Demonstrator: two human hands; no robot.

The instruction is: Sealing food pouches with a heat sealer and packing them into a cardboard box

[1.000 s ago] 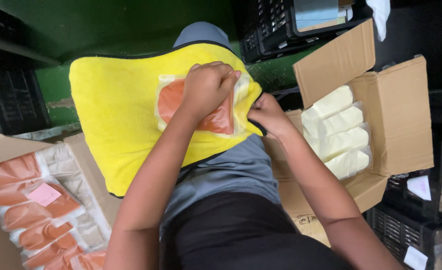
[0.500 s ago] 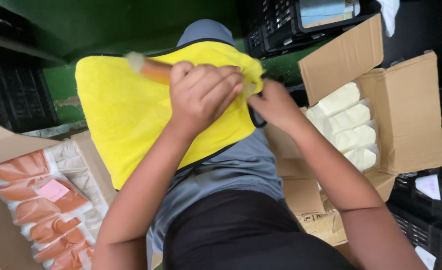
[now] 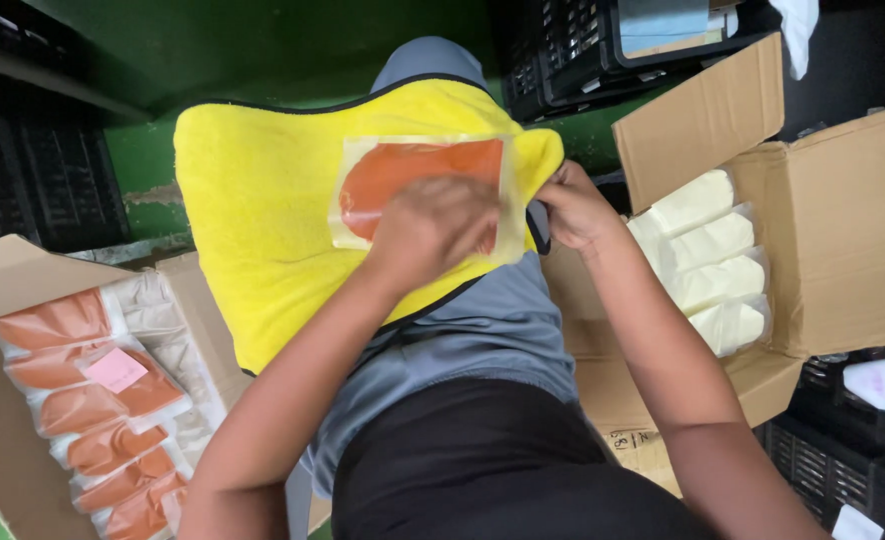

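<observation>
On the person's lap, nearest to the camera, lies a yellow towel [image 3: 263, 230] spread over the grey apron, and on it a flat clear pouch [image 3: 418, 185] with an orange cloth inside. The left hand [image 3: 438, 225] now rests flat on the lower part of this pouch, fingers spread, pressing and not closed around it; half a second ago the pouch was lifted edge-on in the air, so it has just been laid down face up, and I judge the smoothing step is in hand. The right hand [image 3: 573, 205] pinches the right edge of the towel beside the pouch corner. Further left stands an open carton [image 3: 3, 290] of orange packets, and further right another carton [image 3: 823, 230] holding pale cream packets.
</observation>
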